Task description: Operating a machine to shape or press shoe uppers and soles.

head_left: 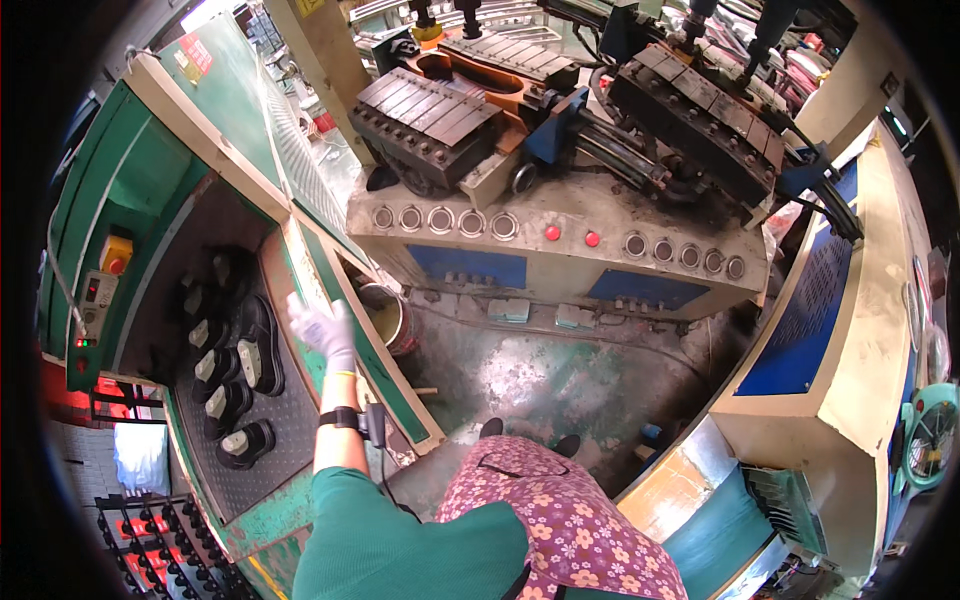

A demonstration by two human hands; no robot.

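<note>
My left hand (325,330), in a white glove, is raised beside the cream edge of a green machine. Its fingers look stretched out and slightly blurred, with nothing visible in them. A dark band and a small black device sit on that wrist. Nearest to the hand, on the left, are several black shoes (262,345) with pale pieces on them. They lie in loose rows on the dark textured bed (290,455) inside the machine's opening. My right hand is not in view.
Ahead stands a press machine (560,230) with dark metal blocks, round gauges and two red buttons. A bucket (385,315) stands on the floor by the green machine. A control box (100,290) hangs at far left. A cream-and-blue cabinet (800,320) and a green fan (930,440) are at right.
</note>
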